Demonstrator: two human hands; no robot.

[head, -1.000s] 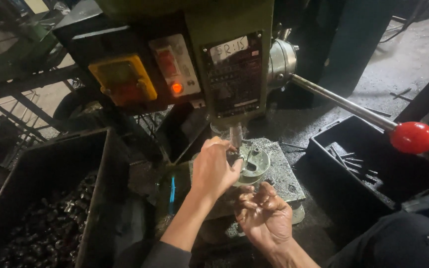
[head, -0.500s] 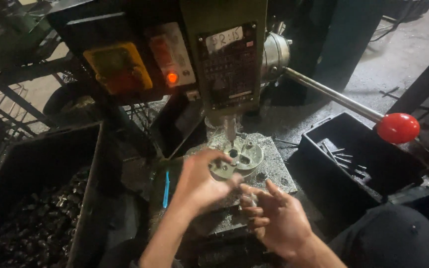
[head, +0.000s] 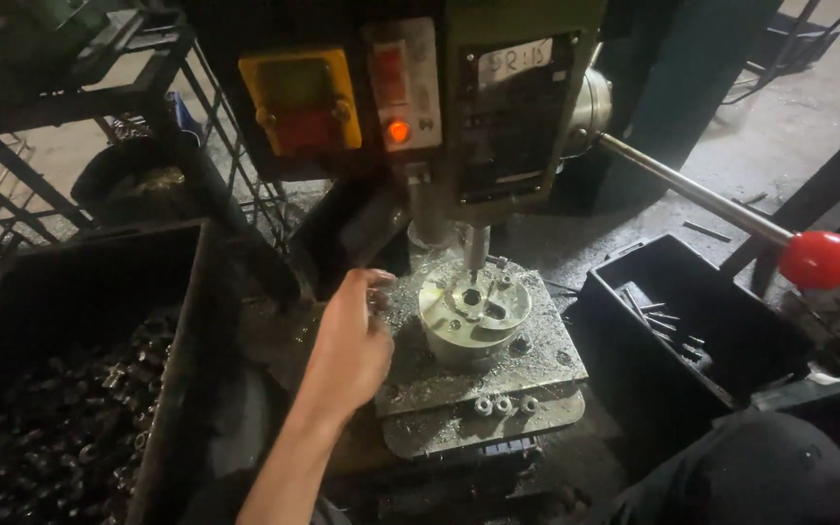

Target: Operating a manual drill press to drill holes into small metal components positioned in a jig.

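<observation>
A round metal fixture [head: 473,311] with holes in its top sits on the grey drill table [head: 546,365], right under the drill spindle [head: 476,248]. My left hand [head: 352,340] is at the table's left edge, beside the fixture, seen from the back with its fingers curled toward the table. Whether it holds anything is hidden. Three small metal nuts [head: 503,405] lie in a row on the table's front edge. My right hand is out of view.
The feed lever with a red ball knob [head: 819,261] sticks out to the right. A black bin [head: 51,428] of small dark metal parts stands at left. Another black bin [head: 692,331] with several metal pieces stands at right. A yellow switch box [head: 298,97] sits beside a lit orange button [head: 398,131].
Both hands were on the round fixture. My right hand has since left the view and my left hand has drawn back to the table's left edge, leaving the fixture bare.
</observation>
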